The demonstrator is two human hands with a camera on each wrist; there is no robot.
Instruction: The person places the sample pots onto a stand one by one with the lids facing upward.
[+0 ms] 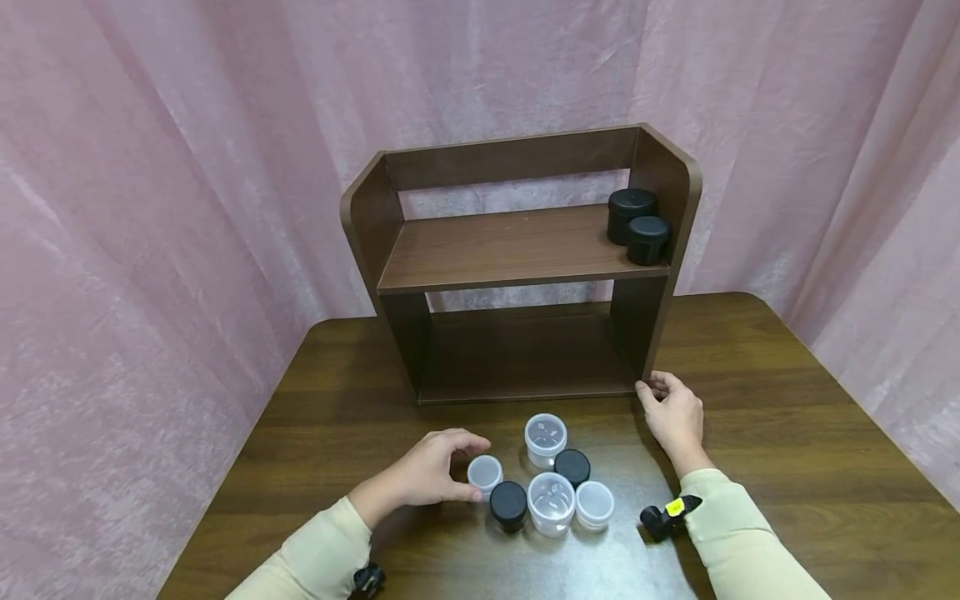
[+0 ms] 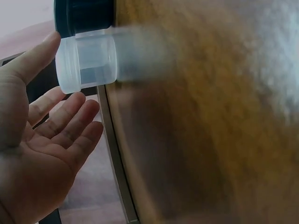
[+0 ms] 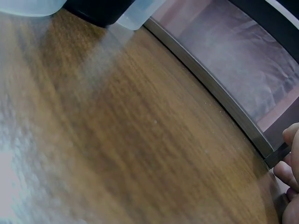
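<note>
My left hand (image 1: 427,471) reaches around a small clear jar (image 1: 485,472) with a whitish lid, thumb and index finger on either side. The left wrist view has the thumb tip at the rim of this clear jar (image 2: 96,60) and the other fingers spread loosely below. Right beside it stands a clear jar with a black lid (image 1: 508,503). My right hand (image 1: 675,417) holds the lower right front corner of a brown two-tier shelf (image 1: 525,279), with thumb and fingers about its side panel. Only fingertips (image 3: 285,172) of it show in the right wrist view.
Close by stand two larger clear jars, one behind (image 1: 546,440) and one in front (image 1: 552,504), another black-lidded jar (image 1: 572,467) and a small white-lidded jar (image 1: 594,505). Two black jars, a larger (image 1: 632,215) and a smaller (image 1: 648,240), occupy the upper tier's right end.
</note>
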